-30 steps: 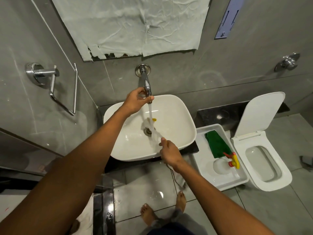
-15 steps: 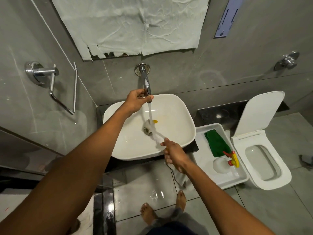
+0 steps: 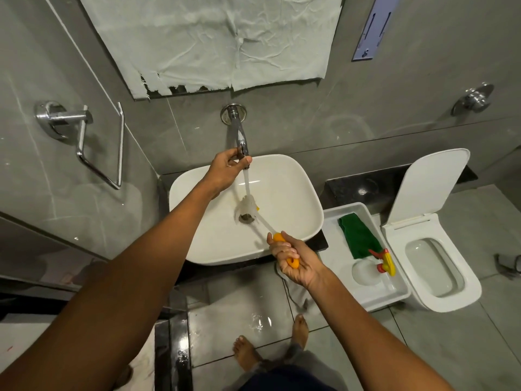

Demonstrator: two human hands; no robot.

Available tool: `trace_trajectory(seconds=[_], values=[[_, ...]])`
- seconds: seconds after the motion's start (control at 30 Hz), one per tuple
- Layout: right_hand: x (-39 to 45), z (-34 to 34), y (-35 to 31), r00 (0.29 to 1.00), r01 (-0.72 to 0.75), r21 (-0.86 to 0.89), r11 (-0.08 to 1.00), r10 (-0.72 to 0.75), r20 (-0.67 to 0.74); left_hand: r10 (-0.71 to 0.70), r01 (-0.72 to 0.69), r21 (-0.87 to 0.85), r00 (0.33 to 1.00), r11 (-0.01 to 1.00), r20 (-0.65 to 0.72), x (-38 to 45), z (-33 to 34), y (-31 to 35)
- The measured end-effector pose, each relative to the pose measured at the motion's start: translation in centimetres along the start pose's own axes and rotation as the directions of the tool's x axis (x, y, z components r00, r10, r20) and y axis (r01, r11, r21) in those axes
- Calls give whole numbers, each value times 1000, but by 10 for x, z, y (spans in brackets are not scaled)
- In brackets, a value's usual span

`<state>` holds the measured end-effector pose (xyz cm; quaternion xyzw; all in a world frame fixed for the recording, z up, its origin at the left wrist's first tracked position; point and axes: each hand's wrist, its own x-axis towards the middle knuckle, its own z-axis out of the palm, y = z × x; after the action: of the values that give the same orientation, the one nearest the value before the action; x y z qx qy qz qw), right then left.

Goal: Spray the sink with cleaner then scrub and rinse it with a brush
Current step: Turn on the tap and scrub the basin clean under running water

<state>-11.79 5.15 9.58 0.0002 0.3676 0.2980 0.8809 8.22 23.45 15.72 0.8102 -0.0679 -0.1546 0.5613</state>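
Observation:
A white basin sink [image 3: 293,193] sits against the grey wall. Above it a chrome tap [image 3: 239,131] runs, and a stream of water falls onto the white bristle head of a brush [image 3: 248,206] over the drain. My left hand [image 3: 227,167] is closed around the tap's spout end. My right hand [image 3: 293,259] grips the brush's orange handle at the sink's front rim, palm turned up. A spray bottle [image 3: 375,268] with a yellow and red trigger lies in a white tray.
The white tray [image 3: 338,230] to the right of the sink also holds a green cloth [image 3: 358,238]. An open toilet [image 3: 434,255] stands further right. A chrome towel holder [image 3: 81,136] is on the left wall. The floor tiles are wet near my bare feet.
My right hand has pulled back a little and rolled palm-up, so the orange handle now shows. The brush head stays under the running water. My left hand stays on the tap.

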Motion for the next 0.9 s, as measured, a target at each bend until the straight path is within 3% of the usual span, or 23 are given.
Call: trace_trajectory(seconds=[0.07,0.13,0.17,0.23,0.27,0.3,0.33,0.37,0.4,0.47,0.53,0.6,0.67,0.77,0.83,0.9], values=[[1,1,4,999,36,-108,993,-39,-21,-10,10,-11,1000,1000,5,-2,1,2],[5,4,9,968,159,-401,902,-223,-118,-30,31,-15,999,999,37,-3,0,3],[8,4,12,915,218,-620,754,-379,-140,-43,43,-7,997,999,62,-4,-1,4],[12,6,20,767,164,-950,265,-640,-46,-58,56,15,992,998,112,-3,-6,5],[14,6,23,712,58,-998,5,-701,38,-58,56,20,990,998,126,-3,-8,5],[14,6,24,681,-51,-983,-178,-726,96,-58,55,23,990,998,130,-2,-9,5],[14,6,24,662,-106,-961,-253,-739,122,-58,55,24,990,998,130,-2,-10,5],[14,6,25,672,-79,-973,-219,-732,110,-57,55,22,990,998,126,-2,-10,5],[14,7,27,701,9,-997,-76,-711,60,-56,54,19,991,998,122,-2,-10,4],[16,8,25,804,178,-904,388,-588,-94,-50,50,10,992,999,113,-3,-8,3],[14,5,20,925,192,-577,794,-343,-164,-48,48,0,994,999,101,-4,-6,3],[11,4,18,988,107,-216,971,-128,-87,-46,48,-13,994,999,95,-4,-5,2],[8,4,18,999,47,-55,997,-48,-11,-41,43,-20,994,999,97,-3,-7,0],[9,7,22,987,129,-229,965,-146,-59,-33,37,-38,994,999,101,0,-9,-3],[15,9,25,919,243,-566,788,-373,-126,-32,35,-42,997,998,67,2,-8,-6],[19,9,29,808,257,-837,484,-582,-88,-27,28,-50,1000,998,6,4,-5,-9]])
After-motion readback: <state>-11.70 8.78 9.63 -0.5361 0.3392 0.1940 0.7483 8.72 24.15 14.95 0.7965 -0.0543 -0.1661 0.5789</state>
